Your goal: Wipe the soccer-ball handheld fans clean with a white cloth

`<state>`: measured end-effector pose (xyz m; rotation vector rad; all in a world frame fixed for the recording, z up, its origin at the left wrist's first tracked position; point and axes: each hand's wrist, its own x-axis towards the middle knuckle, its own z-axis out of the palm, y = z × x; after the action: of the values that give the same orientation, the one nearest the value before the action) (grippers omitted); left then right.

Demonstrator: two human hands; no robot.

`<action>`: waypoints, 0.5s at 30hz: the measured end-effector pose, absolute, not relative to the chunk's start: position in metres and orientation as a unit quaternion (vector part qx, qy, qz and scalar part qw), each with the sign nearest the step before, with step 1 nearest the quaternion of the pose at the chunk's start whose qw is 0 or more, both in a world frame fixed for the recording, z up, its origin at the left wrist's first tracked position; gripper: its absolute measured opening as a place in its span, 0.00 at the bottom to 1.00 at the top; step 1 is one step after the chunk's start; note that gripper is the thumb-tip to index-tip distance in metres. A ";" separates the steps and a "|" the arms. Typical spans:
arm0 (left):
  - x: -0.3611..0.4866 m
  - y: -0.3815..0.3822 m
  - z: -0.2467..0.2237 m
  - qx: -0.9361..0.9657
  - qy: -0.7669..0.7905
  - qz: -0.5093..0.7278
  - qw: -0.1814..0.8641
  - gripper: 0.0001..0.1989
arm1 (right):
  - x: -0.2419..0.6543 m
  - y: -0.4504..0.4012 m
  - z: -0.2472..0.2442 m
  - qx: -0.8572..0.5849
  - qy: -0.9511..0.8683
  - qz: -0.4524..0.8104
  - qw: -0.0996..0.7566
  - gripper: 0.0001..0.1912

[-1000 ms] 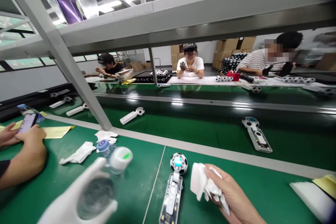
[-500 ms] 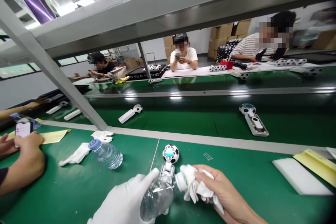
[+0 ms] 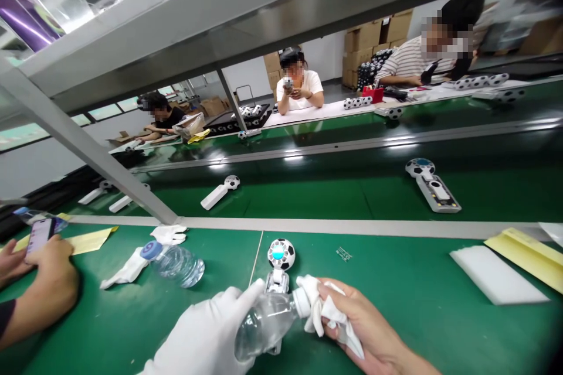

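Green table (image 3: 422, 331) | left hand (image 3: 204, 331) curled round bottle (image 3: 267, 319) | right hand (image 3: 363, 313) clutching cloth (image 3: 315, 309) by cap (image 3: 301, 303)

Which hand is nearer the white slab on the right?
Right. The right hand, holding a white cloth, is left of the white slab; the gloved left hand, gripping the clear bottle, is farther left.

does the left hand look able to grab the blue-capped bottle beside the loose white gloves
Probably not: the left hand holds a clear white-capped bottle. Otherwise the way to the blue-capped bottle looks free across green tabletop.
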<state>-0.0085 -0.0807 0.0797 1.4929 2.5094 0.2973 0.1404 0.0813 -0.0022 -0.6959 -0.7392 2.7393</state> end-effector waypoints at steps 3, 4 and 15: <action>-0.009 -0.083 0.079 0.507 0.850 0.105 0.101 0.19 | 0.138 0.077 -0.005 -0.247 -0.264 0.924 0.121 0.17; -0.009 -0.083 0.081 0.505 0.851 0.103 0.097 0.18 | 0.137 0.076 -0.006 -0.248 -0.271 0.922 0.126 0.17; -0.008 -0.071 0.113 0.539 0.838 -0.038 0.075 0.20 | 0.135 0.070 -0.010 -0.260 -0.325 0.896 0.154 0.26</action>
<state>-0.0083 -0.0705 0.1129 1.6156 2.5149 -0.1153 0.1352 0.0698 -0.0096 -0.7454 -0.9326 2.5683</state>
